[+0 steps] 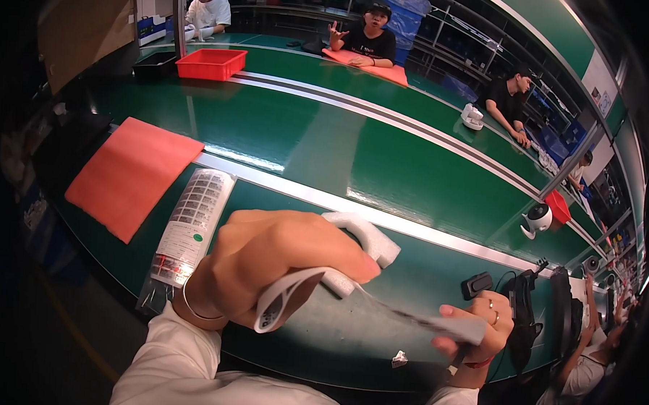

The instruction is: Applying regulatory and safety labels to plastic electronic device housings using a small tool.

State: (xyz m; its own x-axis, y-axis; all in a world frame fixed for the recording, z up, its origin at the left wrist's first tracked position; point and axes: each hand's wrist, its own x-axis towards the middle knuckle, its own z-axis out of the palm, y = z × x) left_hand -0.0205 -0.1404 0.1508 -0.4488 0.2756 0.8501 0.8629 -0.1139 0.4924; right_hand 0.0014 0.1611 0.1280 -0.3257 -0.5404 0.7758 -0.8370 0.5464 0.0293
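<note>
My left hand [286, 248] is closed on a curled white sheet [271, 301], whose dark inner side shows below the fingers. My right hand [492, 318], with a ring and a red band at the wrist, pinches a pale grey flap [458, 328]. A thin, blurred strip [399, 311] spans the gap between the hands; whether it joins the sheet and the flap, I cannot tell. Behind my left fingers lies a curved white foam piece [370, 237], partly hidden. A small crumpled scrap [399, 359] rests on the green bench below the hands.
Left of my hand lies a clear-wrapped pack of printed labels [197, 208], beside an orange mat [134, 172]. Black cables and adapters [523, 305] sit at the right, with a white camera [537, 220] beyond. A red tray [211, 64] and several people are across the green conveyor [270, 128].
</note>
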